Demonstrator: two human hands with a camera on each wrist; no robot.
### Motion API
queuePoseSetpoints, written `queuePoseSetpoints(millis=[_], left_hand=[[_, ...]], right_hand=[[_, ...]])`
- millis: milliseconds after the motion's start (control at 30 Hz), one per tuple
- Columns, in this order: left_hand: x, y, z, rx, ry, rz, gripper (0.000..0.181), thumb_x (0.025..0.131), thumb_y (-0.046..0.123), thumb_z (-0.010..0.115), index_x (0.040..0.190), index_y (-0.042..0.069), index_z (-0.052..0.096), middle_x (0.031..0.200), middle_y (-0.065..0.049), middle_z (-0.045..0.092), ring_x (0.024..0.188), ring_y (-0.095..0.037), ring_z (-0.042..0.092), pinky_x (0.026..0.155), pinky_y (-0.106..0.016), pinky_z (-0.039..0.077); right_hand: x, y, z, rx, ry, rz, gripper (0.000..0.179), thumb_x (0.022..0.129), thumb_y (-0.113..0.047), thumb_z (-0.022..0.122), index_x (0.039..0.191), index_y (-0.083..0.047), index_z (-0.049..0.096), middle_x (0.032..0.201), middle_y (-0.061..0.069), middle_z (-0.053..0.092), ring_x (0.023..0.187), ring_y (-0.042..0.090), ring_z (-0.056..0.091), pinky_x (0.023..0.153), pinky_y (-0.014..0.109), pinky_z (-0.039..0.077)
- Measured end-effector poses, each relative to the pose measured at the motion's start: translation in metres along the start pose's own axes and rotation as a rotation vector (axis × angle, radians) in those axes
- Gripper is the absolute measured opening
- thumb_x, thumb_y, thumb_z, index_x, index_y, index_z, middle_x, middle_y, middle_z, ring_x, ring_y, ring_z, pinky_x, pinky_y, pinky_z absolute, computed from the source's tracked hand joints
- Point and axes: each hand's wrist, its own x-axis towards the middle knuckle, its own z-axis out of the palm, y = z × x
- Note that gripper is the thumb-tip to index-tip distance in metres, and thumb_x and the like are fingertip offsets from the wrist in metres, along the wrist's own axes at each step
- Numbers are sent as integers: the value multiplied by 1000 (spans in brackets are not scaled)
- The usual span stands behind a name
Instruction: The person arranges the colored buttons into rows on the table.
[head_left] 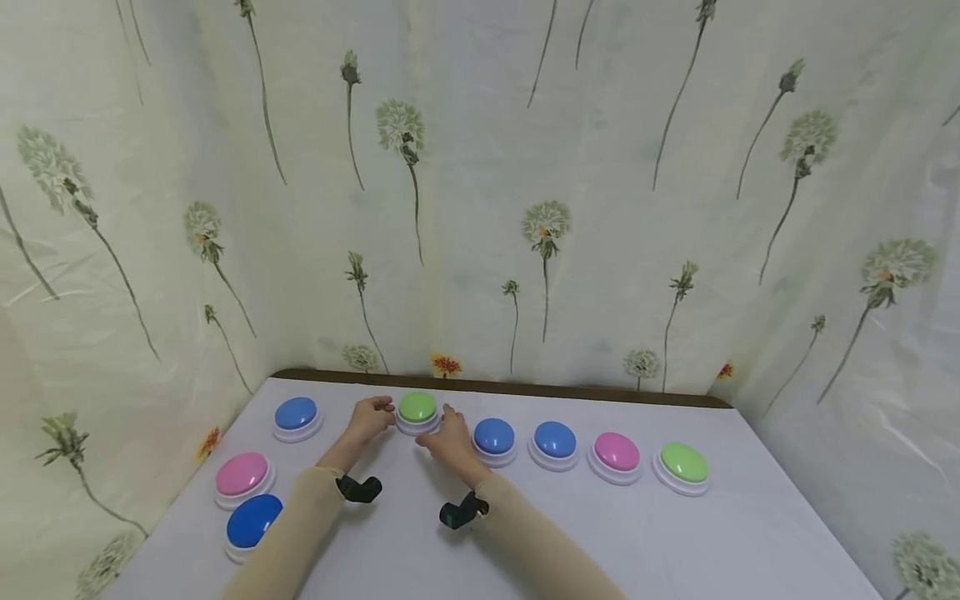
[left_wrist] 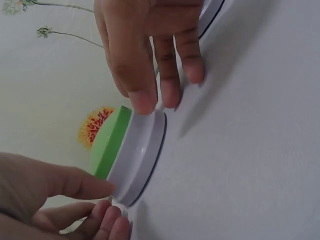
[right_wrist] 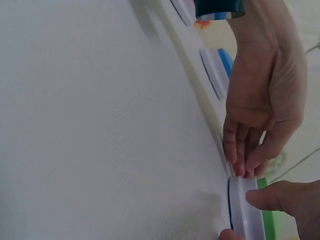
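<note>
A green dome push button (head_left: 417, 407) on a white round base sits near the table's back edge, between the two hands. At its left side is my left hand (head_left: 369, 423), fingers loosely bent. The left wrist view shows that hand's thumb (left_wrist: 97, 186) and fingertips at the rim of the base. My right hand (head_left: 452, 442) is on the other side, thumb and forefinger spread around the base. Its thumb lies against or just in front of the white base in the right wrist view; whether it presses is unclear. The base appears flat on the table.
A blue button (head_left: 494, 437) stands right beside the right hand, followed rightward by another blue (head_left: 555, 440), a pink (head_left: 617, 452) and a green one (head_left: 684, 462). On the left are blue (head_left: 296, 413), pink (head_left: 242, 475) and dark blue (head_left: 253, 522) buttons, the last partly behind the left sleeve.
</note>
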Motion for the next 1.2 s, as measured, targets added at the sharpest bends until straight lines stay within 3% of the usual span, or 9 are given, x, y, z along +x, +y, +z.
queuePoseSetpoints(millis=[200,400,567,733,1000,1200], left_hand=[[8,-4,4,136,-91,15,62,74,-8,54,133,-12,33,122,-24,49,107,-27,48,86,-34,45],[12,-8,3,310,-142,77,70,68,1,69,130,-10,40,123,-24,51,112,-31,48,95,-43,38],[12,-9,5,432,-129,159,68,63,14,82,121,-8,52,118,-23,56,113,-36,48,96,-46,36],[4,-8,5,514,-101,203,72,60,23,84,118,-7,55,110,-20,55,104,-32,49,93,-48,37],[-9,-9,-5,560,-134,207,73,57,31,85,113,-7,57,100,-14,51,93,-25,49,86,-43,42],[-20,-6,-12,538,-181,273,75,56,35,85,112,-6,57,99,-12,54,92,-23,51,83,-41,44]], right_hand=[[11,0,3,-117,9,-10,77,69,-21,75,130,8,38,120,25,46,107,34,50,94,43,40],[20,-2,4,-153,-11,-59,58,65,-22,77,112,2,55,105,16,50,94,25,49,79,37,47],[22,-3,4,-182,-3,-66,56,65,-28,78,109,1,58,102,14,53,94,24,49,78,36,47],[19,-2,5,-169,-18,-42,59,64,-26,80,111,2,57,105,16,50,92,24,52,85,39,45],[11,-1,4,-196,-52,-137,57,62,-18,82,109,2,59,100,13,59,94,23,54,88,38,44],[-2,-4,-10,-209,-81,-224,61,63,-28,81,112,0,58,100,11,59,93,21,51,83,37,46]])
